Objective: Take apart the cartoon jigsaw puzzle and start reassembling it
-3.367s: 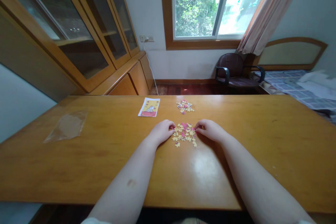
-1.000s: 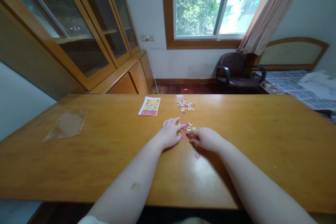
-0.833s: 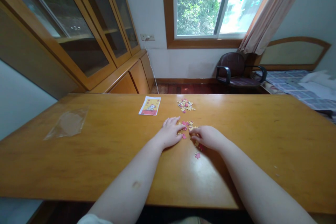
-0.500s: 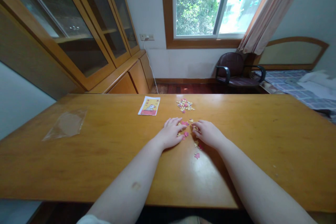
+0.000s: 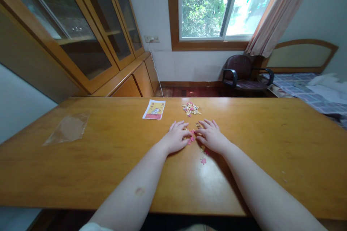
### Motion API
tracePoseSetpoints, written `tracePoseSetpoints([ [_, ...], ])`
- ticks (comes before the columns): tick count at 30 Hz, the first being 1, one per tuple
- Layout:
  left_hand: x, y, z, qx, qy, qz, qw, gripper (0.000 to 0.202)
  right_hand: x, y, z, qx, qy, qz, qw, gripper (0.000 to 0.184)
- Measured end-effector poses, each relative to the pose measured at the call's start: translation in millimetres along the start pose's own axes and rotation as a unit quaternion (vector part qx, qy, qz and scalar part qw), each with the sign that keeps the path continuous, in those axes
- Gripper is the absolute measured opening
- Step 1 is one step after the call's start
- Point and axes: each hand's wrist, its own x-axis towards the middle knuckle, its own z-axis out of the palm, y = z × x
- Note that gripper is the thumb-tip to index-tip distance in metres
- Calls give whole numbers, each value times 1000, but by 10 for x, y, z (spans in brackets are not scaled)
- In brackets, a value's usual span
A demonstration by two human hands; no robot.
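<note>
My left hand (image 5: pixel 176 137) lies flat on the wooden table (image 5: pixel 108 158) with its fingers spread, covering the left side of a small heap of pink and yellow puzzle pieces (image 5: pixel 192 136). My right hand (image 5: pixel 211 137) lies flat beside it with fingers stretched out over the heap's right side. A few loose pieces peek out between and below the hands, and one pink piece (image 5: pixel 203 160) sits alone nearer to me. A second small pile of pieces (image 5: pixel 191 108) lies farther back. A small picture card (image 5: pixel 154 109) lies left of that pile.
A clear plastic bag (image 5: pixel 67 128) lies flat at the table's left. Glass-door wooden cabinets (image 5: pixel 81 36) line the left wall. Behind the table stand a dark armchair (image 5: pixel 245 74), a window with a curtain, and a bed (image 5: pixel 311 86) at right.
The heap has been pushed about and shrunk under my hands. My right hand went from a curled pinch near me to lying flat farther forward. A pink piece now lies apart.
</note>
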Motion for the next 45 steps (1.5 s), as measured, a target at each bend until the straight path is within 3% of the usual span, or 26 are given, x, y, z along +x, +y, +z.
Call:
tracePoseSetpoints([
  [4, 15, -64, -60, 35, 53, -36, 997, 27, -40, -28, -105, 26, 2, -48, 999, 24],
  [8, 26, -156, -110, 46, 65, -57, 995, 28, -40, -48, -116, 52, 2, -91, 994, 24],
  [14, 18, -173, -150, 39, -3, 13, 999, 25, -34, -55, -22, 46, -11, -85, 995, 36],
  [22, -21, -161, -282, 102, -7, -63, 993, 28, -58, -64, -122, 78, -23, -113, 990, 23],
  [26, -38, -179, -286, 68, -49, -11, 996, 32, -58, -84, -126, 93, -19, -136, 986, 23],
  [30, -29, -185, -221, 43, -57, 13, 997, 33, -31, -45, -107, 68, 31, -106, 992, 23],
  [34, -17, -157, -203, 50, -37, -10, 998, 34, -6, 49, -155, 28, 48, -22, 998, 26],
  [38, -36, -133, -234, 70, 0, -46, 996, 32, 18, 200, -221, 4, 34, 70, 997, 27],
  [41, -52, -155, -231, 77, -2, -55, 996, 27, 24, 344, -242, 53, -15, 85, 995, 30],
  [45, -39, -212, -184, 73, -5, -69, 995, 26, -10, 512, -236, 71, -68, 38, 994, 69],
])
